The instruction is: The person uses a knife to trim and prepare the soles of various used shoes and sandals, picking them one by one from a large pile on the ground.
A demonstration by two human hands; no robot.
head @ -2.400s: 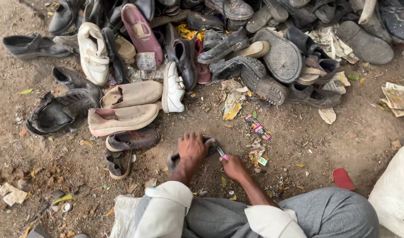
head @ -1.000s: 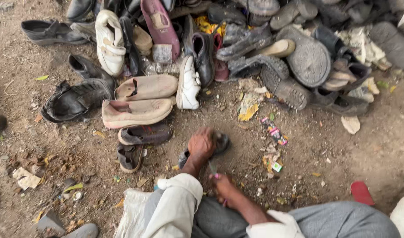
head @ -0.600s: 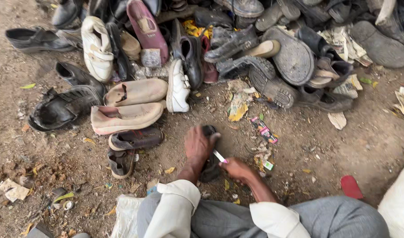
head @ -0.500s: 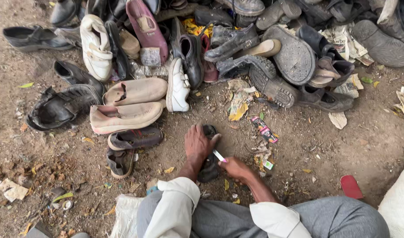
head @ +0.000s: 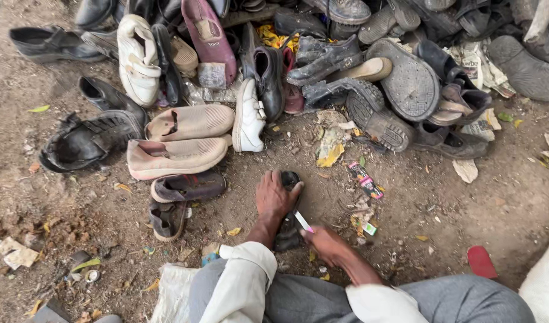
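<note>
So the left hand (head: 274,197) is pressed flat over a black shoe (head: 288,224) lying on the dirt right in front of the knees, fingers wrapped on it. The right hand (head: 325,244) is pinched tight on 1 small white stick tool (head: 302,221) whose tip touches that shoe. There's open dirt right of the black shoe; to its left sit 2 tan slip-ons (head: 176,157) and 2 dark sandals (head: 187,186), with the big shoe heap (head: 370,66) beyond.
</note>
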